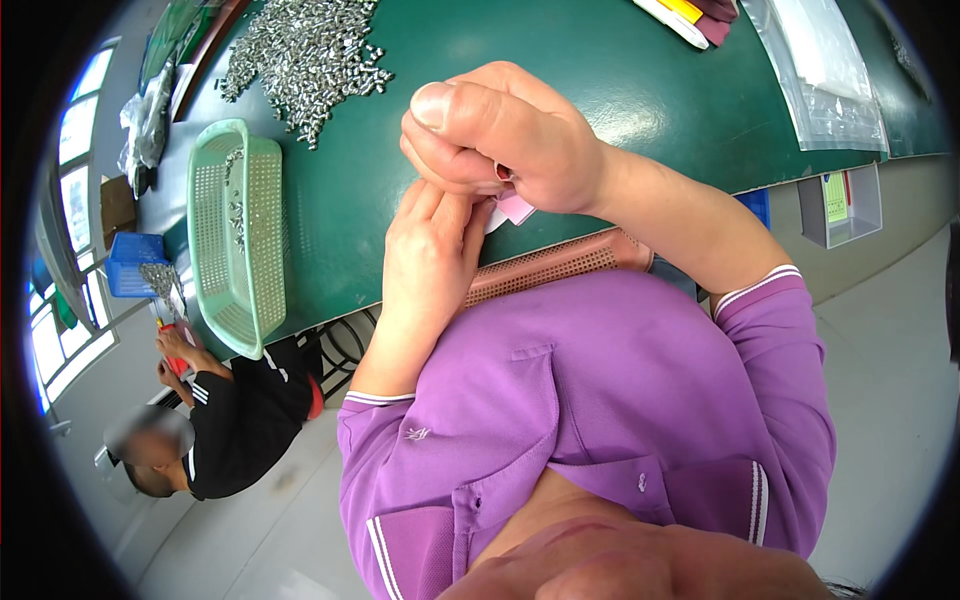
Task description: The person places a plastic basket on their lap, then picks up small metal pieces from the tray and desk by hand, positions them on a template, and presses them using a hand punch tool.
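My right hand (pixel 515 130) is raised over the green table, close to the camera, its fingers curled into a fist with the thumb across the top. A small dark red bit (pixel 503 172) shows in the gap of that fist; its kind is hidden. Right below, my left hand (pixel 432 245) touches the right one, fingers bent and pressed together, their tips hidden under the fist. Beside its fingers a small pink-and-white piece (pixel 514 207), like paper or cloth, sticks out. I cannot tell which hand holds it.
A heap of small shiny metal parts (pixel 305 60) lies at the far left. Left stands a light green basket (pixel 262 200) with a few parts. A salmon basket (pixel 560 268) is against my front. Plastic bags (pixel 815 75) lie far right. Another person (pixel 245 435) works at left.
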{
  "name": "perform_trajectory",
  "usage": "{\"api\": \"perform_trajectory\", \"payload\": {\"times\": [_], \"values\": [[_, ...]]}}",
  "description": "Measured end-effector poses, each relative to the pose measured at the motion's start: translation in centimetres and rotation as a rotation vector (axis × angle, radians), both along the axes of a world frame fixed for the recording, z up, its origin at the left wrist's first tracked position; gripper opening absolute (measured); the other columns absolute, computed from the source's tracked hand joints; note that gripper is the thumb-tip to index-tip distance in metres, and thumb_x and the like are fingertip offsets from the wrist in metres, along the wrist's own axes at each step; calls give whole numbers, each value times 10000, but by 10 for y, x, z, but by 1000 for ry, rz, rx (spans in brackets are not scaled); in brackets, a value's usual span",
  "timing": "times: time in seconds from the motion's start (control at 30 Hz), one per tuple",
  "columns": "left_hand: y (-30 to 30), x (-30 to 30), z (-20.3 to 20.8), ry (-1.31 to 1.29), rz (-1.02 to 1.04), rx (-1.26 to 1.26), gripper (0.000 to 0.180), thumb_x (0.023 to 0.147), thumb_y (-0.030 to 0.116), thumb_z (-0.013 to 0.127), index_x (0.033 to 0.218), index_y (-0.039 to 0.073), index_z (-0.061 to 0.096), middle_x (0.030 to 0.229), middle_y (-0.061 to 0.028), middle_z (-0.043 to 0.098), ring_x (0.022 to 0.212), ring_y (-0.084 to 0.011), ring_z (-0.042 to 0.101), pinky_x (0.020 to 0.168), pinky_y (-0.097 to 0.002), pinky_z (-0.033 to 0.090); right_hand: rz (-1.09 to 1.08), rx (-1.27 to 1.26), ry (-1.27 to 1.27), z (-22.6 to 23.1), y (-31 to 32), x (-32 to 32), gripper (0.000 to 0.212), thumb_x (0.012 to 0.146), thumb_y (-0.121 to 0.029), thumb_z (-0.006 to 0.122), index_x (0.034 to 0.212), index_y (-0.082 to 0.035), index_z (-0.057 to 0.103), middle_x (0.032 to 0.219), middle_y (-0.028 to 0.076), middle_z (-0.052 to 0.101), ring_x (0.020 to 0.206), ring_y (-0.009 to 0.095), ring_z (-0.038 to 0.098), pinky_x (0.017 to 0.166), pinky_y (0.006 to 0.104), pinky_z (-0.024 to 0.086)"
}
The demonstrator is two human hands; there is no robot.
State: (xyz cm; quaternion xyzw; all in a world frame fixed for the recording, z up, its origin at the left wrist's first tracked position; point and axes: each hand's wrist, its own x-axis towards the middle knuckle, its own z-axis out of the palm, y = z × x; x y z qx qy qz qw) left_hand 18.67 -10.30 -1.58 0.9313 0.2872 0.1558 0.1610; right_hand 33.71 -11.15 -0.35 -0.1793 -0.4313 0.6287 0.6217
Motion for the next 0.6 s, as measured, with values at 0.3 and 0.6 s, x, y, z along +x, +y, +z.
{"api": "perform_trajectory", "payload": {"times": [0.3,0.6], "values": [[-1,-2,1,15,20,-23,183,718,33,609,895,18,563,820,-109,560,749,-287,534,640,-368,447,-13,9,-9,0,-1,-3,434,863,-258,346,461,-96,323,443,-30,310,457,68,277,436,222,243],[-1,-2,1,21,24,-47,189,720,34,609,903,22,563,834,-110,562,759,-290,538,644,-362,448,41,-26,41,-3,-2,0,417,848,-270,444,491,-68,369,495,-26,351,492,65,304,471,229,290]]}}
